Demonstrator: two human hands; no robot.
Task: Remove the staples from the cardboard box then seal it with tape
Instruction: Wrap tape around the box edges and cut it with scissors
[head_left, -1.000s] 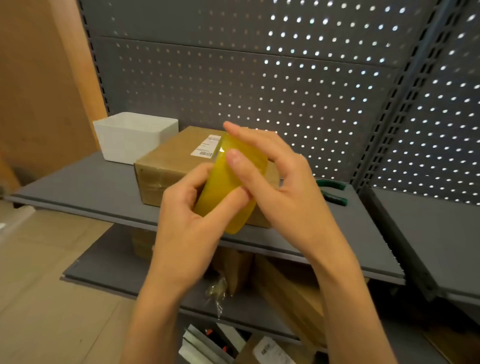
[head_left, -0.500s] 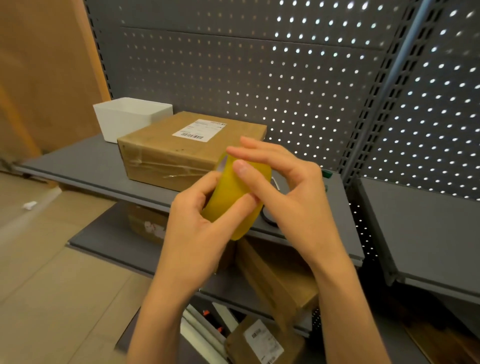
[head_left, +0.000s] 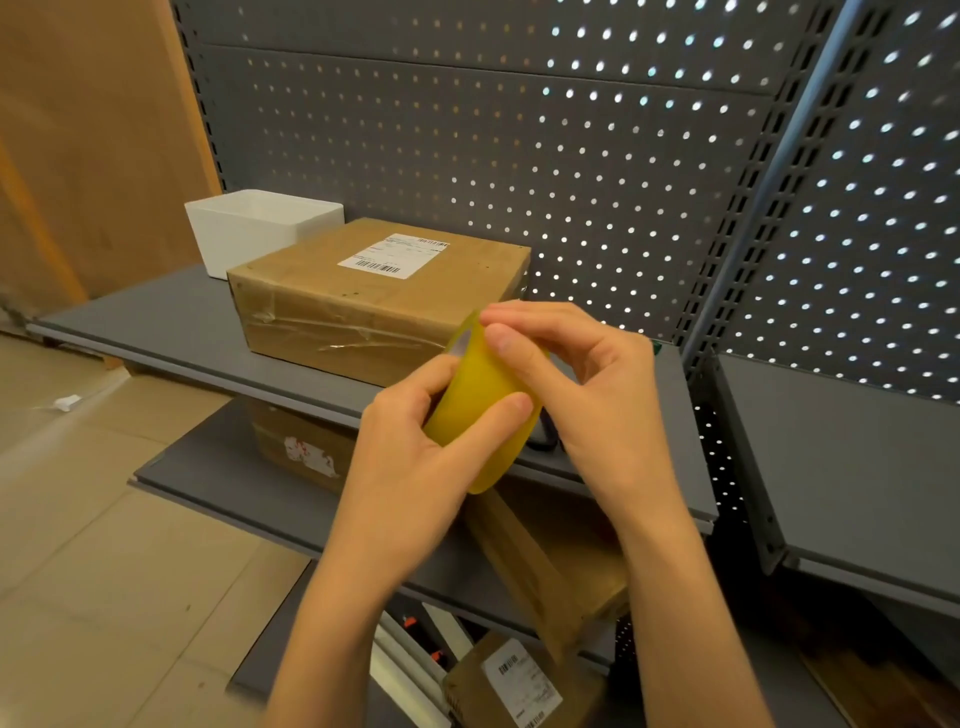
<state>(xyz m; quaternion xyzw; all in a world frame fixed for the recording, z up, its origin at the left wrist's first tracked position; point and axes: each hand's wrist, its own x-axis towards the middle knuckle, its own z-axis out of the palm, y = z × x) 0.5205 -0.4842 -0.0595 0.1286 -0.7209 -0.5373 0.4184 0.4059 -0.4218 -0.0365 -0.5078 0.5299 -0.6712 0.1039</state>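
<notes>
1. Both hands sit lower and further right against the box (head_left: 374, 291) than a second ago, so its whole top and label (head_left: 393, 255) now show.
2. Left hand (head_left: 410, 457) grips the tape (head_left: 480, 410), thumb across the roll's face, fingers curled behind.
3. Right hand (head_left: 587, 384) pinches at the roll's upper rim with thumb and curled fingers.
4. Box lies on the shelf (head_left: 171, 322) up and left of the grip, apart from both hands.
5. Bin (head_left: 254, 228) stands beyond the box.

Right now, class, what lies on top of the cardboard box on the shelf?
A white shipping label lies flat on the cardboard box. Nothing else shows there, though the hands and the tape roll cover its near right corner.
</notes>
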